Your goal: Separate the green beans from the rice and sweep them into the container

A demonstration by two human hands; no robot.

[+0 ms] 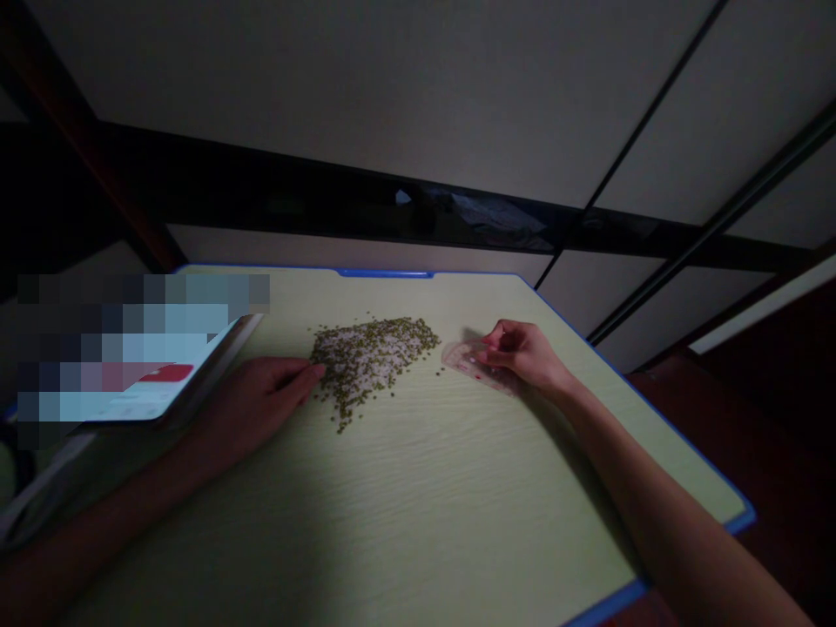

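Observation:
A flat pile of small green beans mixed with pale grains (372,353) lies spread on a light wood-grain table (418,505). My left hand (252,401) rests on the table at the pile's left edge, fingers stretched toward the beans, fingertips touching the nearest ones. My right hand (522,353) sits to the right of the pile. Its fingers are closed on a clear plastic protractor-like ruler (467,359) that lies flat on the table.
A lit tablet or phone screen (163,383) leans at the table's left side. The table has a blue rim (385,273), with its right edge near my right forearm. Pale wall panels with dark frames rise behind.

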